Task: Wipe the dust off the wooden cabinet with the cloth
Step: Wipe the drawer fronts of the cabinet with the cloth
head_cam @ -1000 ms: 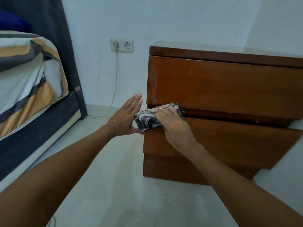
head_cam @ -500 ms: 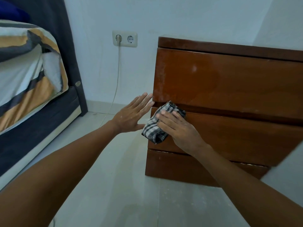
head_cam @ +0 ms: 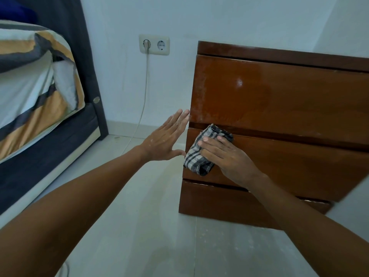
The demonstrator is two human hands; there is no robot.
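Observation:
The wooden cabinet (head_cam: 279, 108) is a low reddish-brown chest with two drawer fronts, standing against the white wall at the right. A pale dusty haze shows along the upper drawer's left edge. My right hand (head_cam: 227, 156) presses a bunched black-and-white checked cloth (head_cam: 196, 156) flat against the left end of the lower drawer front. My left hand (head_cam: 165, 138) is flat with fingers spread, its fingertips at the cabinet's left side edge, holding nothing.
A bed (head_cam: 40, 92) with striped bedding and a dark frame fills the left. A double wall socket (head_cam: 154, 44) has a white cable (head_cam: 142, 104) running down to the pale tiled floor (head_cam: 149, 226) between the bed and the cabinet.
My right hand has slid the cloth down from the gap between the drawers onto the lower drawer front. My left hand has come closer to the cabinet's side.

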